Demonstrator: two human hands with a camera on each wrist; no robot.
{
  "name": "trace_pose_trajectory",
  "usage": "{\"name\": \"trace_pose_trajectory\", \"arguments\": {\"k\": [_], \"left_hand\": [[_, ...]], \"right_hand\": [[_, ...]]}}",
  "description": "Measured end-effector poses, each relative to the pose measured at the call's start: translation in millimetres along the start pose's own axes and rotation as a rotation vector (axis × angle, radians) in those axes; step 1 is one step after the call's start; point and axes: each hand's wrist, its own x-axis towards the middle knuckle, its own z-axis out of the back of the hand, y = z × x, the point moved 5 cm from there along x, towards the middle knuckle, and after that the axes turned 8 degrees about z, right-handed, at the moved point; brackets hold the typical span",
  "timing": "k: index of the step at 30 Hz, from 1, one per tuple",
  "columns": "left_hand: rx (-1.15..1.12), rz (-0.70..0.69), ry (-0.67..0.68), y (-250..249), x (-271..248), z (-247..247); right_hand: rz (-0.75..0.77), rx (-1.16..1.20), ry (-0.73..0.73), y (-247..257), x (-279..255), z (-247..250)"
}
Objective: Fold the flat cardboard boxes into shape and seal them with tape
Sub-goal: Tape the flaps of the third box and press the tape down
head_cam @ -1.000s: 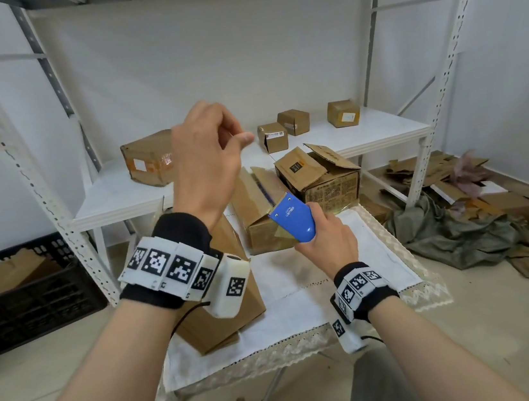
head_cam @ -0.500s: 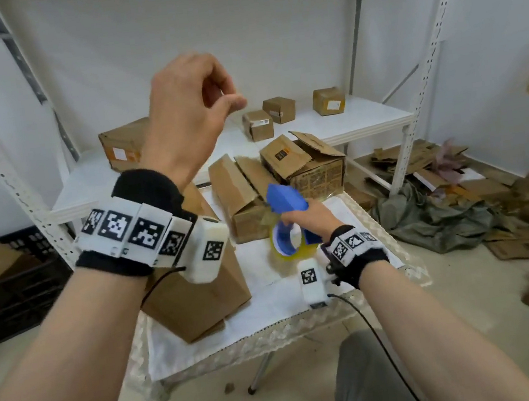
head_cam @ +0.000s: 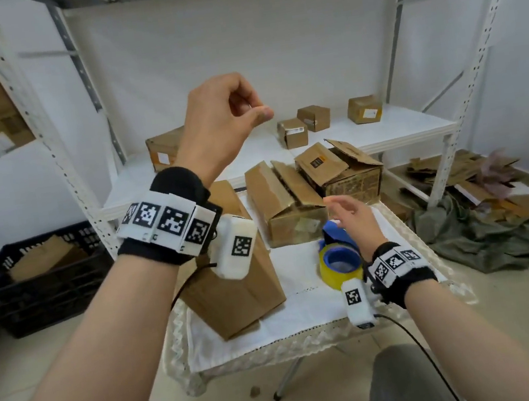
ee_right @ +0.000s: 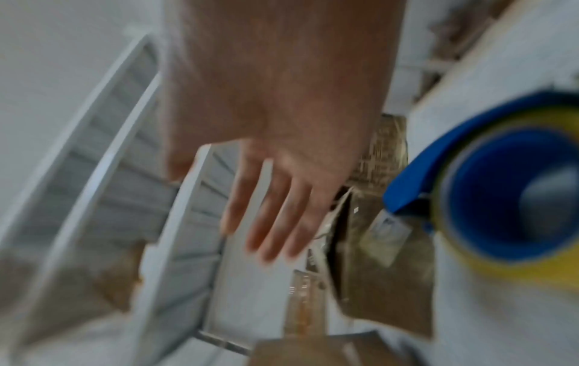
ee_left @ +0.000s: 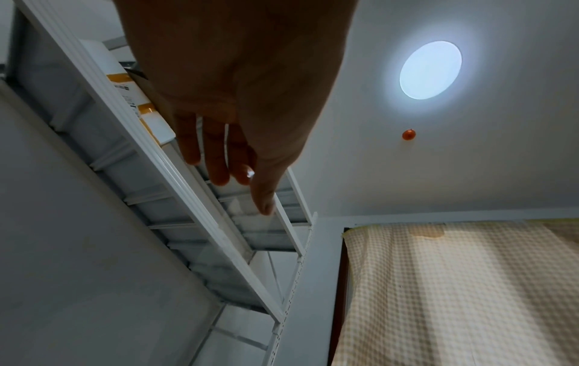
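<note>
The tape dispenser (head_cam: 340,259) — blue frame, yellow-edged roll — sits on the white-clothed tabletop (head_cam: 304,309), and the right hand (head_cam: 353,219) hovers just above it, fingers spread and slack, gripping nothing. The left hand (head_cam: 222,121) is raised well above the tabletop, fingers loosely curled toward the thumb; whether a scrap of tape is pinched there I cannot tell.

A tall closed cardboard box (head_cam: 234,285) stands at the near left of the tabletop, and two open-flapped boxes (head_cam: 290,203) lie behind the dispenser. My reading: taping is paused between boxes. Next, one open box wants pulling forward and its flaps folded shut — both hands free for that.
</note>
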Motion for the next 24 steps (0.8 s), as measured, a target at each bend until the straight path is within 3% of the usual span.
{"name": "trace_pose_trajectory", "arguments": {"k": [1,3,5,7,18,24], "left_hand": [[-0.003,0.007,-0.01,0.9,1.3,2.6],[-0.018,0.021,-0.032,3.1,3.7,9.4],[-0.028,0.036,-0.059,6.3,5.7,18.2],[-0.027,0.05,-0.098,10.9,7.4,28.0],[-0.027,0.128,-0.23,38.9,1.2,85.1],[-0.031,0.254,-0.119,82.3,-3.6,97.4]], "right_hand": [[-0.012,0.25,0.093,15.0,-4.3,-9.1],[-0.047,0.525,0.329,44.2,-13.7,-26.2],[-0.04,0.618,0.51,62.4,-17.8,-41.7],[-0.018,0.667,0.596,73.5,-20.4,-53.0],[0.052,0.783,0.364,97.0,-19.0,-78.3],[0.013,0.784,0.374,119.7,-22.9,-97.8]]}}
